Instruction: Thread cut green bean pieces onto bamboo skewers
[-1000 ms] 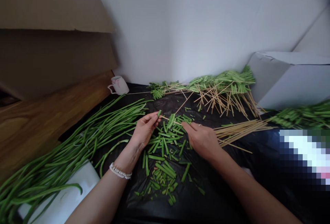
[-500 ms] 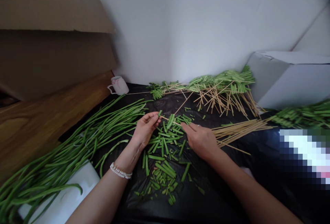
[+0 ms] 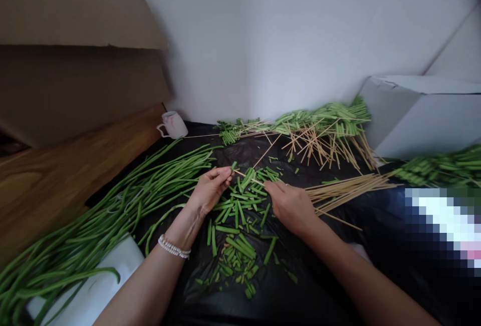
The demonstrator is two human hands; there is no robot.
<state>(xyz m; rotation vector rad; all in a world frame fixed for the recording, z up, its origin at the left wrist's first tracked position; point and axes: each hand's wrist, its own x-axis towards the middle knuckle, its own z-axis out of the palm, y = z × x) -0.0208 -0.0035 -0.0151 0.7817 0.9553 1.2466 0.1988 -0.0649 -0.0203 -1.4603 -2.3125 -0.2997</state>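
Note:
My left hand (image 3: 214, 186) pinches a short piece of green bean (image 3: 233, 166) at the tip of a thin wooden skewer (image 3: 259, 182). Closed round the skewer's other end is my right hand (image 3: 293, 206). Between the two hands, several bean pieces (image 3: 247, 180) sit side by side, threaded across the stick. Beneath them, cut bean pieces (image 3: 240, 246) lie scattered on black plastic sheeting (image 3: 300, 276). Bare skewers (image 3: 349, 188) lie in a bundle just right of my right hand. Long uncut beans (image 3: 158, 186) spread out left of my left hand.
Filled bean skewers (image 3: 323, 115) are heaped along the wall, with more at the right (image 3: 447, 166). A white mug (image 3: 175, 124) stands at the back left. Cardboard (image 3: 75, 75) rises at the left, a white box (image 3: 424, 115) at the right. A white object (image 3: 108, 286) lies under the long beans.
Both hands have dipped very slightly toward me, still gripping the skewer between them. The threaded bean pieces look almost the same.

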